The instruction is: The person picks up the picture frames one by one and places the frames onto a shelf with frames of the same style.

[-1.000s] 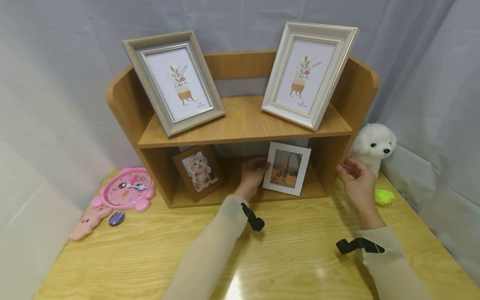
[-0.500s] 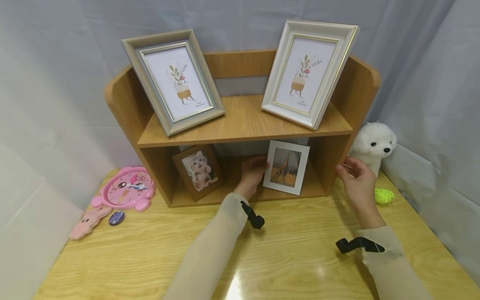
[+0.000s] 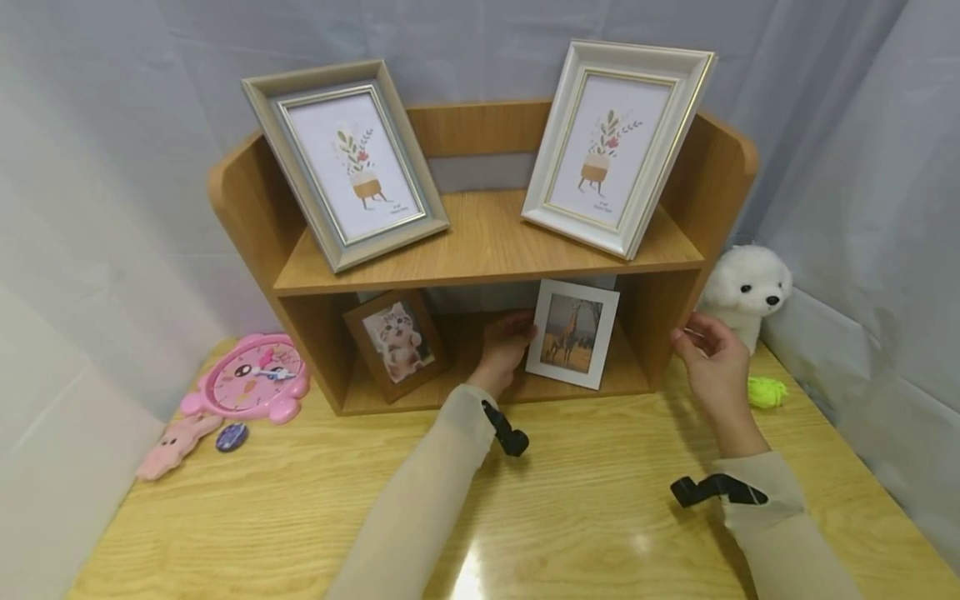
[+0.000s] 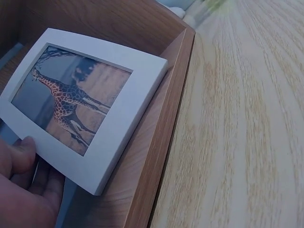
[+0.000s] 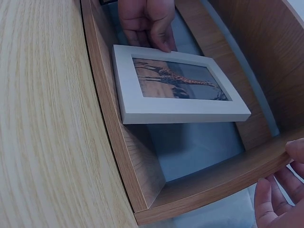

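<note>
A white picture frame with a giraffe photo stands in the lower compartment of the wooden shelf, toward its right side. My left hand pinches the frame's left edge; in the left wrist view the thumb lies at the front of that edge, with the other fingers partly hidden behind. My right hand holds the front edge of the shelf's right side panel. The right wrist view has its fingers at the panel's edge and others on the outer side.
A brown frame with a cat photo leans at the lower left. Two larger frames, one grey-beige and one white, stand above. A pink clock is left of the shelf; a white plush dog and yellow-green ball are right.
The giraffe frame's top has shifted very slightly left and up, with my left hand still on it. My right hand stays at the side panel.
</note>
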A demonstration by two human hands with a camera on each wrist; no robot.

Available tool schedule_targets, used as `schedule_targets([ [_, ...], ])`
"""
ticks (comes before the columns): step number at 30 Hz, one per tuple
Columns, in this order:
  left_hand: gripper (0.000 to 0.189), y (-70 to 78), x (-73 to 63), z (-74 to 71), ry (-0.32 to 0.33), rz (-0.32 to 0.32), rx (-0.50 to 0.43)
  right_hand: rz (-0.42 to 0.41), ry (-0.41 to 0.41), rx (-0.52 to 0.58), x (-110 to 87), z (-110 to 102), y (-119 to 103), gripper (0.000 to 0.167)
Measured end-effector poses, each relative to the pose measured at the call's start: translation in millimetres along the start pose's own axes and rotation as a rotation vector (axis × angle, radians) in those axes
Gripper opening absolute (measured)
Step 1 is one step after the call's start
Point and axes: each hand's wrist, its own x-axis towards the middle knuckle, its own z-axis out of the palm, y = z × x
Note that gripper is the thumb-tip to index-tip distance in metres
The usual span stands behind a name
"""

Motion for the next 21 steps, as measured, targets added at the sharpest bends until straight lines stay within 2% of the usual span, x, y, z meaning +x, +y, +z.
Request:
schedule_targets([
  [8,0.03,3.5,-2.9,-3.2,0.015,-0.004,-0.049,0.013,0.002,0.002,-1.6,2,-3,0.028],
  [14,0.029,2.3,-6.7,-10.3,0.026,0.043,-0.081,0.01,-0.001,-0.003,-2.3,1,-4,0.028],
  [21,0.028,6.5,-16.3,-15.8,0.009,0.083,-0.098,0.015,-0.001,0.007,-2.3,1,-4,0.026],
])
